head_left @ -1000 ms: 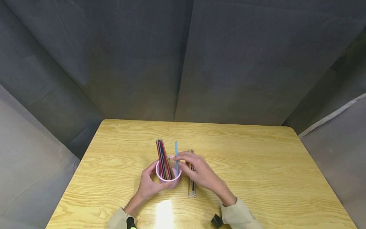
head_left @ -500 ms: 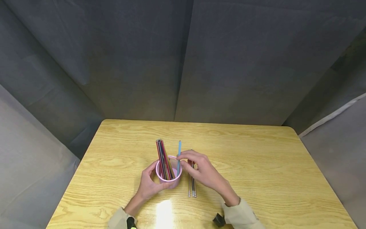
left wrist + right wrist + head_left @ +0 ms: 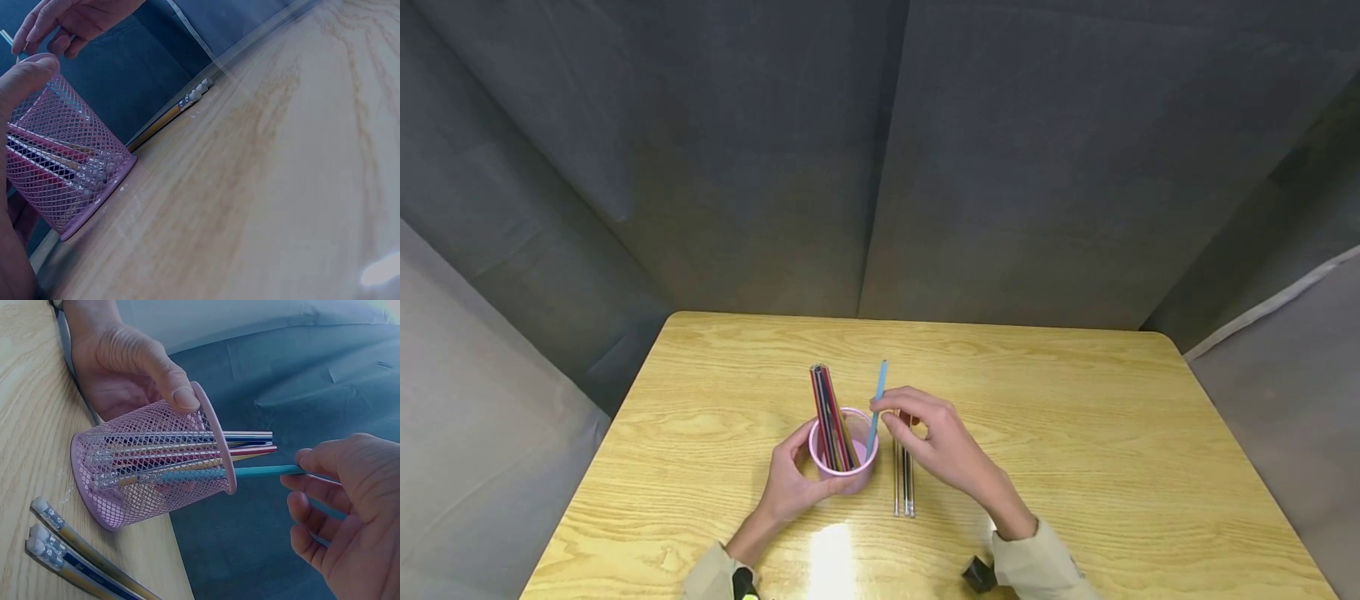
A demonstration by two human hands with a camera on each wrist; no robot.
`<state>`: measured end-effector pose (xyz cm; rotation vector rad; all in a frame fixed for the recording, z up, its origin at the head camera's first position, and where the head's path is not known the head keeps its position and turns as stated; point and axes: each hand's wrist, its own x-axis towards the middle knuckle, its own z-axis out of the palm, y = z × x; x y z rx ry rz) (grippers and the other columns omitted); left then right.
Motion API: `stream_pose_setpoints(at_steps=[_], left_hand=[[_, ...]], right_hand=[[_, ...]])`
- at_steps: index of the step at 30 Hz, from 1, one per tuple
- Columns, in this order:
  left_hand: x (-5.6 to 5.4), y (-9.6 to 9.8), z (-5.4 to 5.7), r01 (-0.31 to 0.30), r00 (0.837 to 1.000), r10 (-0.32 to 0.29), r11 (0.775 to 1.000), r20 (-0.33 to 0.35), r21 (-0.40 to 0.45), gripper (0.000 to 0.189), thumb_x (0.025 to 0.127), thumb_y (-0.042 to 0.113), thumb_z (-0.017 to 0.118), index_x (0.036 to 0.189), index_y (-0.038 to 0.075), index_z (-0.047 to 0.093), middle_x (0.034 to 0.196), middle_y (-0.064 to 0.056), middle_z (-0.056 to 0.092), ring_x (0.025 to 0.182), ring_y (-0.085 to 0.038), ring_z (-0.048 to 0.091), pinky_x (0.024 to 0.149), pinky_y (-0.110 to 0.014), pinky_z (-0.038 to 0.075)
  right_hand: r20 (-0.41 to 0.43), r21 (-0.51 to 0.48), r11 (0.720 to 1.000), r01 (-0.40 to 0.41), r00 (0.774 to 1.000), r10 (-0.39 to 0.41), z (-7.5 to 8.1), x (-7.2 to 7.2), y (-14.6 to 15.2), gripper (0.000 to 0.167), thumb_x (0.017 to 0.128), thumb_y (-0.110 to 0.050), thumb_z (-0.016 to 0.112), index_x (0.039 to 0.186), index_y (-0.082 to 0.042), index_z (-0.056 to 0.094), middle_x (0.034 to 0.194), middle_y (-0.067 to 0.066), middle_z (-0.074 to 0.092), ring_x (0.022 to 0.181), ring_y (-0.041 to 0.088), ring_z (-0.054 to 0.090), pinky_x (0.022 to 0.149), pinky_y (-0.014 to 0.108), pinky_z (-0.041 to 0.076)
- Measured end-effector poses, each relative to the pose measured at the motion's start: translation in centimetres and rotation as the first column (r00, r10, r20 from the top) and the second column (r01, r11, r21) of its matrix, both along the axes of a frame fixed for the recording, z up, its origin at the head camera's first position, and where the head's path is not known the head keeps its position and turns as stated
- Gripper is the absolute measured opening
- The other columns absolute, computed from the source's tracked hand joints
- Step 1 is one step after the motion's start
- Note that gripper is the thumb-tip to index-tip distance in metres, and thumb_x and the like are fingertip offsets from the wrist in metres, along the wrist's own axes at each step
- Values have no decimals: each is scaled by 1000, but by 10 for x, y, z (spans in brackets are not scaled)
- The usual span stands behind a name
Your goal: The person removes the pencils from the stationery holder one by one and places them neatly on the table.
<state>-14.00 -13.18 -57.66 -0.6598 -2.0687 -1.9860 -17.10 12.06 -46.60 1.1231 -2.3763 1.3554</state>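
Note:
A pink mesh pencil cup (image 3: 850, 482) stands upright on the table, and my left hand (image 3: 795, 487) grips its side, thumb near the rim in the right wrist view. Inside, a bunch of pencils (image 3: 831, 417) leans to the far left, with eraser ends down at the cup's bottom. My right hand (image 3: 936, 433) pinches a light blue pencil (image 3: 265, 471) between thumb and fingertips. That pencil's lower part is inside the cup, and its upper end tilts right over the rim.
Several pencils with white erasers (image 3: 75, 550) lie side by side on the wooden table (image 3: 1075, 433), just right of the cup and partly under my right hand. Grey curtains (image 3: 760, 167) hang behind and beside the table. A small black object (image 3: 979, 575) is by the right sleeve.
My right hand has shifted slightly right and up, and the light blue pencil has moved with it, its top now leaning right. The left hand and the cup have stayed in place.

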Motion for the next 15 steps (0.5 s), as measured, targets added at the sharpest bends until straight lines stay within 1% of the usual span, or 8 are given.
stream_pose_setpoints(at_steps=[8,15], left_hand=[[-1,1,0,7,1000,-7,1000,-3,4,84,70,1,93,145,4,56,135,-23,66,122,-23,66,108,-33,54],[0,1,0,4,1000,-4,1000,1,13,85,69,0,93,146,4,56,136,-24,65,123,-23,65,109,-33,53]], right_hand=[[-9,-11,1000,9,1000,-9,5,1,3,25,101,-3,66,121,-16,75,121,-3,74,89,7,64,72,24,58],[-40,-39,999,16,999,-17,7,1,5,25,101,-1,66,120,-14,75,120,0,75,86,8,64,71,23,58]])
